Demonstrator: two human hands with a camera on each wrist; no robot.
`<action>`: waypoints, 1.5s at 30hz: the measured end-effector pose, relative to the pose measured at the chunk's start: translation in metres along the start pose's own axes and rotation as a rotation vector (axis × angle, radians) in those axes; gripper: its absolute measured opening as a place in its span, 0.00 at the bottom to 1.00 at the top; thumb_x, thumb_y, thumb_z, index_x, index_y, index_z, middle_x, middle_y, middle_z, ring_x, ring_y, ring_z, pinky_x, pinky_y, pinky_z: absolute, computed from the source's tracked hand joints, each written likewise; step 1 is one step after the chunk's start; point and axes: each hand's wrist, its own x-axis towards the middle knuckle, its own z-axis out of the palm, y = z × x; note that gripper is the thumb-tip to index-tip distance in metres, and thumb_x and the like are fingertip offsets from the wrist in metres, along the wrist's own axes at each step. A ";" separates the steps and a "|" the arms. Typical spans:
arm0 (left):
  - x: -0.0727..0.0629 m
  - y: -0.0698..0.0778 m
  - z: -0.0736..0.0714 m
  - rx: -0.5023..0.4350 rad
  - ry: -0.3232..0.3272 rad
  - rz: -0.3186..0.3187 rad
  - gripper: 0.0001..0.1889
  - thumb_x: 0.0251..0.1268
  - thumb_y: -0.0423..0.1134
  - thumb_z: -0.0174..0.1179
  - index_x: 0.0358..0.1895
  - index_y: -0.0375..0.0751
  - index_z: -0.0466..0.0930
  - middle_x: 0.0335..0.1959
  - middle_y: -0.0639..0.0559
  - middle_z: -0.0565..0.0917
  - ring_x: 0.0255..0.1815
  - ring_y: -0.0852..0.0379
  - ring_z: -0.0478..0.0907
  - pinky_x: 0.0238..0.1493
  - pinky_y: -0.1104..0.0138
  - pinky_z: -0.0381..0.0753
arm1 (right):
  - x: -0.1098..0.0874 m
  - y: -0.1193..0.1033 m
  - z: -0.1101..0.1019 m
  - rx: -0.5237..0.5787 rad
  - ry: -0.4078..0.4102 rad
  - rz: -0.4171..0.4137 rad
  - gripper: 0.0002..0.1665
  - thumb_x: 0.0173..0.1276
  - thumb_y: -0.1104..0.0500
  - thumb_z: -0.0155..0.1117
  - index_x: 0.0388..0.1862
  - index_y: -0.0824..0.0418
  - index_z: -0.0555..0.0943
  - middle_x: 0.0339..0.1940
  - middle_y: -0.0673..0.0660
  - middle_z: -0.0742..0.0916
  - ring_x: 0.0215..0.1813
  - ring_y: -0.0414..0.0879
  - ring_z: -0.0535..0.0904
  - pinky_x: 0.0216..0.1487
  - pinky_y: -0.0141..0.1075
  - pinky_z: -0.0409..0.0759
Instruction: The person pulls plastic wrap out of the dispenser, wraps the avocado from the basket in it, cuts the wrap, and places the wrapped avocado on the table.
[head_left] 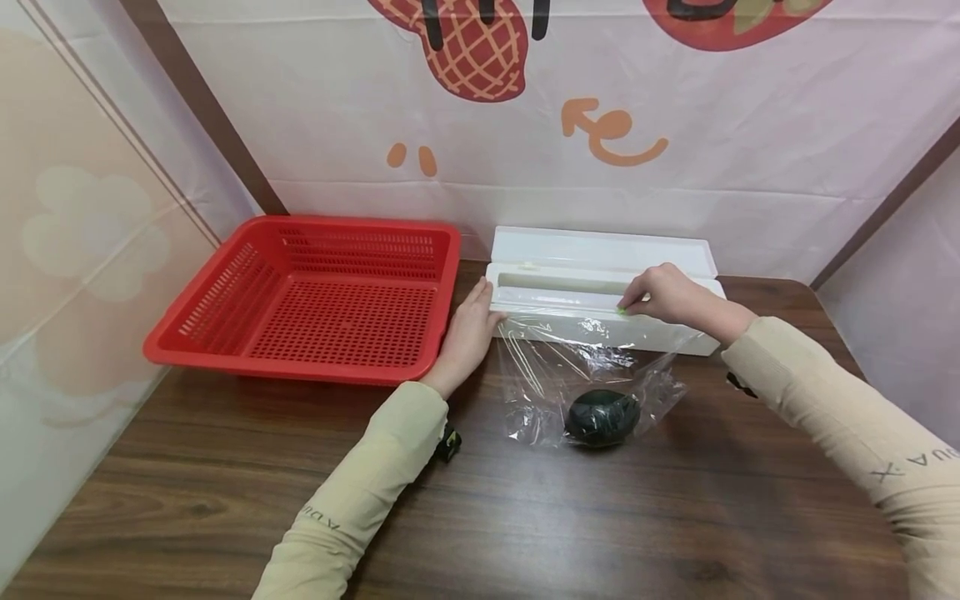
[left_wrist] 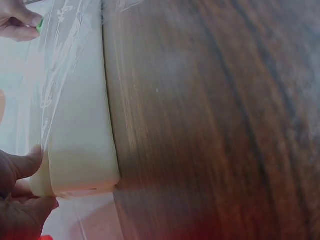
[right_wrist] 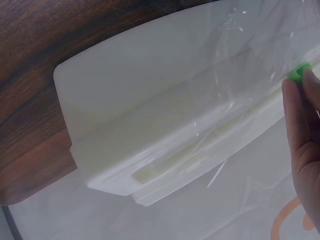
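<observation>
Head view: crinkled clear film (head_left: pixel 553 375) drapes a long white box (head_left: pixel 562 270).

my bare left hand (head_left: pixel 467 333) and right hand (head_left: pixel 666 296), pale beige sleeves (head_left: pixel 386 467)
my sleeves are long and creased, ending in wide cuffs (head_left: pixel 757 350); dark capital letters (head_left: pixel 917 459) run across both, and a small black device (head_left: pixel 448 442) shows beside each cuff, the left one flecked yellow-green.
</observation>
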 end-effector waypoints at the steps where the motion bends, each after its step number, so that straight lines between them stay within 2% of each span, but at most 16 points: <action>1: 0.000 0.000 0.000 0.000 0.000 -0.002 0.29 0.62 0.38 0.56 0.63 0.25 0.61 0.66 0.36 0.61 0.67 0.46 0.59 0.65 0.61 0.59 | 0.000 0.001 0.000 -0.001 -0.001 0.002 0.04 0.49 0.70 0.69 0.27 0.65 0.86 0.27 0.59 0.87 0.32 0.52 0.83 0.37 0.44 0.79; 36: 0.000 -0.001 0.000 0.009 0.008 0.004 0.29 0.61 0.39 0.56 0.62 0.25 0.62 0.65 0.35 0.62 0.66 0.47 0.59 0.64 0.62 0.60 | -0.013 0.006 -0.005 -0.006 0.004 0.041 0.03 0.50 0.69 0.69 0.26 0.64 0.86 0.27 0.58 0.87 0.31 0.51 0.83 0.36 0.44 0.79; 45: 0.000 0.001 -0.001 0.003 0.006 0.000 0.29 0.62 0.39 0.56 0.63 0.25 0.61 0.65 0.35 0.62 0.66 0.46 0.59 0.64 0.61 0.59 | -0.018 0.013 -0.005 -0.026 0.012 0.049 0.04 0.49 0.68 0.69 0.26 0.63 0.86 0.26 0.57 0.87 0.31 0.51 0.83 0.36 0.44 0.78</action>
